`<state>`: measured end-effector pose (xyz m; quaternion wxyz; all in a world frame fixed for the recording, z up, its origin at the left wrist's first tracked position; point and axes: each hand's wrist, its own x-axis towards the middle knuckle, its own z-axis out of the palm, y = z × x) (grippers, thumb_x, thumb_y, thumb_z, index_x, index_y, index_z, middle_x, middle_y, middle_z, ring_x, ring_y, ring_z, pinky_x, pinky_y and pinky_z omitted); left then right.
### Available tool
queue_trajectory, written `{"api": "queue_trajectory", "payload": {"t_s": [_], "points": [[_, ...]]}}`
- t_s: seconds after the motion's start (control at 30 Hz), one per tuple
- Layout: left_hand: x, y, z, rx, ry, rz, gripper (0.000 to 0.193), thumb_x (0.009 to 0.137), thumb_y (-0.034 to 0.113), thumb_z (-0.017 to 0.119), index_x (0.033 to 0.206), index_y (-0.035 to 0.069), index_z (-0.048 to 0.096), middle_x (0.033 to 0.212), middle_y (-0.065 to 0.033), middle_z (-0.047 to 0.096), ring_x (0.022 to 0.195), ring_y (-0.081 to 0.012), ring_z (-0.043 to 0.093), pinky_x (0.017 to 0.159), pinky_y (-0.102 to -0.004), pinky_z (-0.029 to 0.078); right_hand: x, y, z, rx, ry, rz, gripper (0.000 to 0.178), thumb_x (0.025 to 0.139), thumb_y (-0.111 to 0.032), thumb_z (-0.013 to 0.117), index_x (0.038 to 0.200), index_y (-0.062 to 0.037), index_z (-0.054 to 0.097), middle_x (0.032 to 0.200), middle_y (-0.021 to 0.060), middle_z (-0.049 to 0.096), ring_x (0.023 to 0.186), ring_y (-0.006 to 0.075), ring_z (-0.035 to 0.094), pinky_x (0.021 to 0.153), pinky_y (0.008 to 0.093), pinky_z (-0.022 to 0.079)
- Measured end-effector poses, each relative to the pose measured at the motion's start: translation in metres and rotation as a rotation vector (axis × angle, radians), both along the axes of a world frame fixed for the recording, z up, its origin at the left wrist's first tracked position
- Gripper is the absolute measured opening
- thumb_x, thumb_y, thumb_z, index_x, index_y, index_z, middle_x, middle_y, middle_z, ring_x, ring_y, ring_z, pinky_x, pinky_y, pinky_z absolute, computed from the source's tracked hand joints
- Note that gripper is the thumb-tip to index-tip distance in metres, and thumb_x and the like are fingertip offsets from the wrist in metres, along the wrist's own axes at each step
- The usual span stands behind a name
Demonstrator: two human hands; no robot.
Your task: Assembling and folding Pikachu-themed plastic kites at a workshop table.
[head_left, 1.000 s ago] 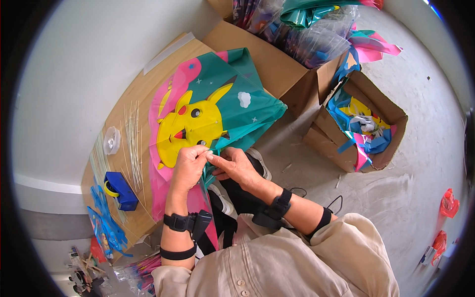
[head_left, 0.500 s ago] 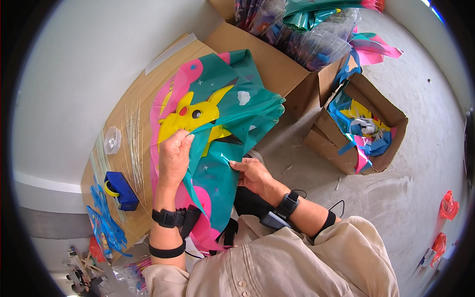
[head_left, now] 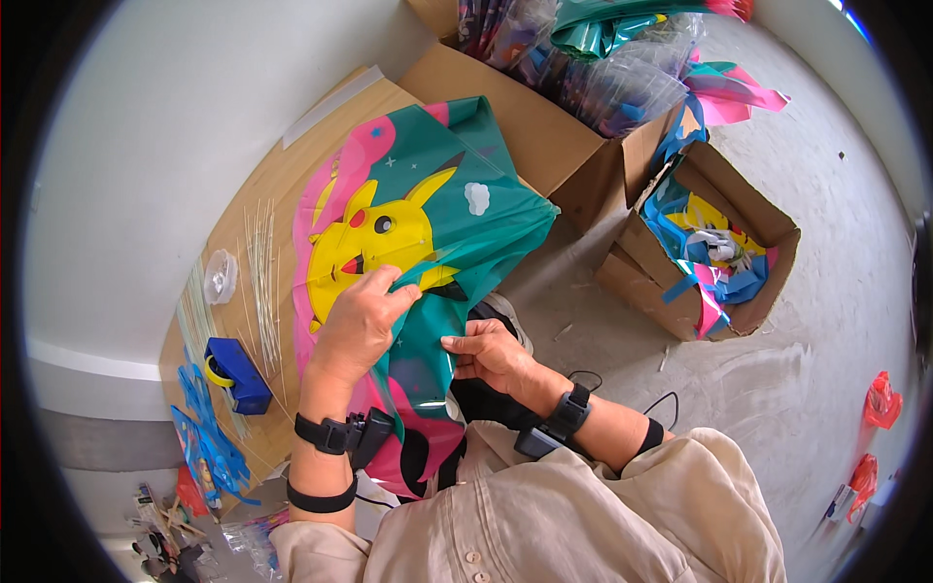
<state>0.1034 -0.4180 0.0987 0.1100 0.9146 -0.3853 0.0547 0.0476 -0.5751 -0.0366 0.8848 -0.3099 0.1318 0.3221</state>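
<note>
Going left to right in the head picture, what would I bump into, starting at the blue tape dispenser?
Blue tape dispenser → left hand → right hand → open cardboard box → red bags.

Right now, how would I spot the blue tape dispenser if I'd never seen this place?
Find the pale wooden table on the left of the view. Toward its lower end, between the round clear tub above and the loose blue strips below, sits the tape dispenser. It is the solid dark blue block holding a yellow ring, unlike the limp, lighter strips.
</note>
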Motion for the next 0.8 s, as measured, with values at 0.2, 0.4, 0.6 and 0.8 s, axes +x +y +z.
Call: {"api": "queue_trajectory", "payload": {"t_s": [0.2, 0.4, 0.6, 0.8], "points": [[-0.006, -0.006, -0.006, 0.046, 0.042, 0.159, 0.028, 0.073, -0.009, 0.049, 0.098, -0.003, 0.061, 0.090, -0.0197, 0.058, 0.087, -0.0373, 0.058, 0.074, -0.0410, 0.048, 0.000, 0.002, 0.009, -0.054, 0.064, -0.002, 0.012, 0.084, -0.016, 0.067, 0.080, -0.0066, 0.062, 0.072, 0.0032, 0.064, 0.064, 0.0143, 0.062, 0.061, 0.0314, 0.054], [0.016, 0.004, 0.008, 0.037, -0.083, 0.163, 0.032, 0.071, -0.013, 0.044, 0.097, -0.004, 0.060, 0.090, -0.0212, 0.058, 0.087, -0.0390, 0.058, 0.076, -0.0423, 0.048, 0.020, 0.005, 0.010, -0.165, -0.024, -0.039, 0.019, 0.084, -0.018, 0.066, 0.077, -0.0043, 0.055, 0.068, 0.0031, 0.054, 0.060, 0.0153, 0.059, 0.058, 0.0316, 0.055], [0.058, 0.032, 0.072, 0.069, -0.398, 0.162, 0.033, 0.071, -0.012, 0.043, 0.098, -0.006, 0.060, 0.093, -0.0229, 0.059, 0.090, -0.0404, 0.057, 0.079, -0.0424, 0.048, 0.031, 0.007, -0.002, -0.206, -0.025, -0.076, 0.014, 0.085, -0.014, 0.062, 0.079, -0.0026, 0.056, 0.072, 0.0064, 0.058, 0.058, 0.0170, 0.060, 0.055, 0.0311, 0.055], [0.085, 0.048, 0.158, 0.160, -0.538, 0.231, 0.034, 0.073, -0.013, 0.040, 0.099, -0.007, 0.060, 0.094, -0.0225, 0.058, 0.089, -0.0404, 0.058, 0.079, -0.0418, 0.048, 0.009, -0.014, -0.023, -0.232, 0.083, -0.021, 0.011, 0.085, -0.010, 0.058, 0.082, 0.0003, 0.058, 0.075, 0.0085, 0.061, 0.062, 0.0189, 0.062, 0.055, 0.0317, 0.055]]}}
